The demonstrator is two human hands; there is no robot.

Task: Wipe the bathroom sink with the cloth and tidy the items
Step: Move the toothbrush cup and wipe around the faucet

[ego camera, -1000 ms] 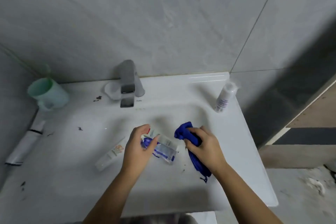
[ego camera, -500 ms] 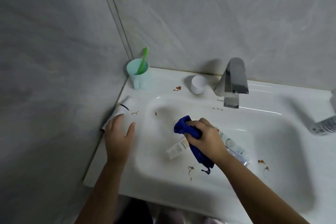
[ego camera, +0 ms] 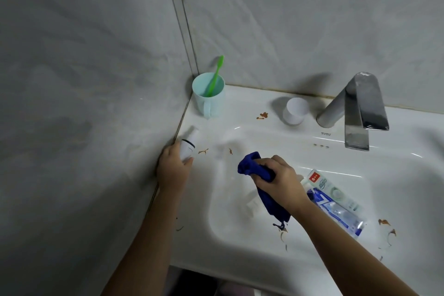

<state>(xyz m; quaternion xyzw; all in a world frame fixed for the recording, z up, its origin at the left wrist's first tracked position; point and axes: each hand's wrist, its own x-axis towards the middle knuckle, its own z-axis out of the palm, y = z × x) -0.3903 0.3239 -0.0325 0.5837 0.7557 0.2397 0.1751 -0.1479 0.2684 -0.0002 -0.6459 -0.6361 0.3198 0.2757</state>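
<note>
Hands: left hand (ego camera: pixel 173 168) curled round white tube (ego camera: pixel 188 145) on sink (ego camera: pixel 240 255) rim against wall (ego camera: pixel 96 127) | right hand (ego camera: pixel 281 180) clutches bunched blue cloth (ego camera: pixel 249 166) over its bowl, beside toothpaste tubes (ego camera: pixel 336 206) | Advice: lift white tube clear, stand it near cup (ego camera: pixel 209 101), then scrub brown smears (ego camera: pixel 203 151) firmly.

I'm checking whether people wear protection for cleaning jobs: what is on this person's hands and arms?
Nothing protective. The left hand and right hand are bare, without gloves. The left forearm and right forearm are uncovered as far as the frame shows, with no sleeve in view. No watch, bracelet or ring is visible.
</note>
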